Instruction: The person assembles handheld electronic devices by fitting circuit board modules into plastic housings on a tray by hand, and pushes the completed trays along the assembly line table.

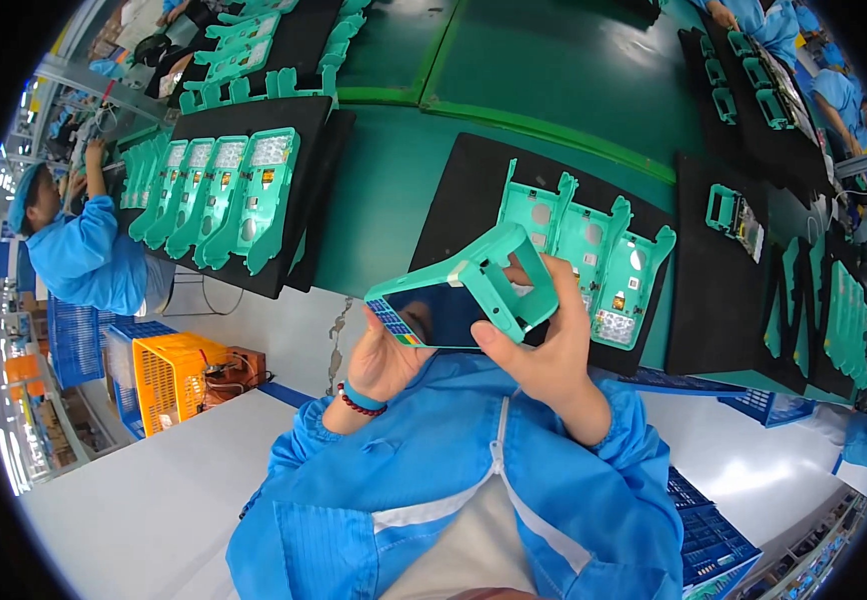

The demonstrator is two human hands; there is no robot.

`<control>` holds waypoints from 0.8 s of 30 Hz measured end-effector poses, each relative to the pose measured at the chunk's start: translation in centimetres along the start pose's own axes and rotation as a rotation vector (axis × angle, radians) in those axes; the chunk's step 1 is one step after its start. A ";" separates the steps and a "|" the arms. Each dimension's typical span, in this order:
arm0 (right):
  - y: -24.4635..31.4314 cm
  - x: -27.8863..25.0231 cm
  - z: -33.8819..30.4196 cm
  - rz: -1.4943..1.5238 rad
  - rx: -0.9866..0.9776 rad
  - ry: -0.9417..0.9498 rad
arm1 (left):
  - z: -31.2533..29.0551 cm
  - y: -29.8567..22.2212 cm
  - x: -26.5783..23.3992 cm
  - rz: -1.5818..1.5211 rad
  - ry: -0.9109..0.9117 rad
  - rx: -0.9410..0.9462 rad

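A green handheld payment terminal (pixel 451 275) with a dark screen and a blue keypad is held up in front of my chest, tilted, its open frame end toward the right. My left hand (pixel 386 362) grips its keypad end from below. Around the frame end, my right hand (pixel 552 345) has its thumb on the near edge and its fingers behind. Just beyond, several green housings (pixel 604 235) lie in a row on a black foam mat (pixel 451 200). The backs of my right fingers are partly hidden by the terminal.
At the left, more green housings (pixel 216 195) rest on a black mat. Further black mats with green parts (pixel 734 212) lie at the right. A person in blue (pixel 89 245) works at the far left. A yellow crate (pixel 179 375) stands on the floor.
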State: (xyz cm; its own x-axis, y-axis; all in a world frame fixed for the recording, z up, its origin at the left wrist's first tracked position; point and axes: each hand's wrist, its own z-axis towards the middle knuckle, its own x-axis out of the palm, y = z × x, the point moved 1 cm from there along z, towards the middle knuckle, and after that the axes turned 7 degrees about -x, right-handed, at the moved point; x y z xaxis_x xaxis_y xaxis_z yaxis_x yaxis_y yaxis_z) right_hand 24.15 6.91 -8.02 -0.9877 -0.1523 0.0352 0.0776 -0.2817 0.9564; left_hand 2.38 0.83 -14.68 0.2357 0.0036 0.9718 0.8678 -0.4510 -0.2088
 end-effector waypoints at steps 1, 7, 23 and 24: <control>-0.1 0.0 -0.2 0.003 0.001 -0.003 | 0.1 0.3 0.0 -0.088 -0.004 -0.020; 0.2 0.0 -0.9 -0.050 -0.099 -0.086 | -0.1 0.7 -1.0 -0.116 0.068 -0.033; -3.8 -3.6 -1.2 0.355 0.332 -0.220 | 1.7 0.8 6.1 0.427 -0.178 -0.019; -3.8 -3.7 -1.1 0.359 0.324 -0.221 | 1.9 0.7 6.1 0.451 -0.203 -0.024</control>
State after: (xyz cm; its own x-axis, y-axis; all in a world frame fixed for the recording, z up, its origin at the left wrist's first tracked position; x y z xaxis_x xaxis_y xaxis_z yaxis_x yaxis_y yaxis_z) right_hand 27.66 7.49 -12.07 -0.9144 0.0280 0.4038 0.4048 0.0640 0.9122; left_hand 5.26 2.22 -9.09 0.6678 -0.0239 0.7439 0.6499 -0.4683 -0.5985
